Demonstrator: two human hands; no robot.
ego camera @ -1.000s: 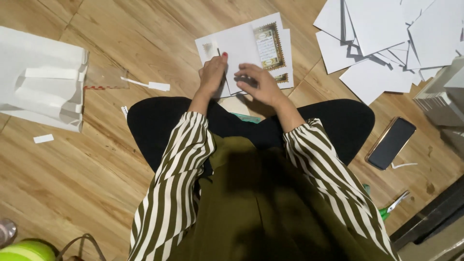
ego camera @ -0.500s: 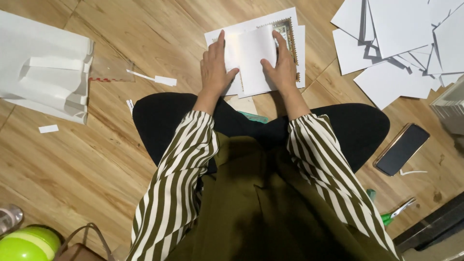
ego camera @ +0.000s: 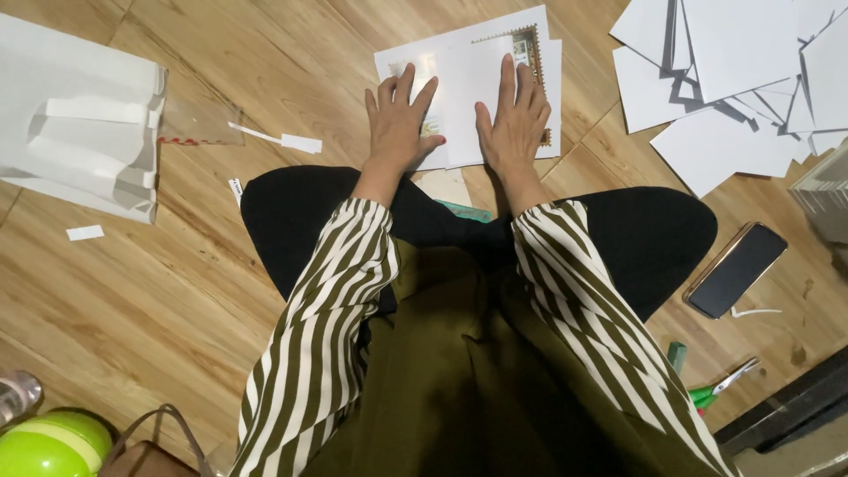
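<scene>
Scene: a seated person's left hand (ego camera: 399, 124) and right hand (ego camera: 514, 119) press a white folded sheet (ego camera: 473, 84) flat on the wooden floor (ego camera: 177, 291).
Fingers: spread, palms down, gripping nothing.
Handling: likely light, thin, easily creased; best lifted by an edge.

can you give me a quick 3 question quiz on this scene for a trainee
1. True or false: both hands lie flat, palms down, on the white folded sheet.
2. Which thing lies on the floor by the person's right knee? A) a dark phone B) a green ball C) a clear triangle ruler
3. Fill in: the loose pile of white paper lies to the person's ____ side.

Key
1. True: left hand and right hand press on it, fingers spread.
2. A, the dark phone.
3. right
</scene>
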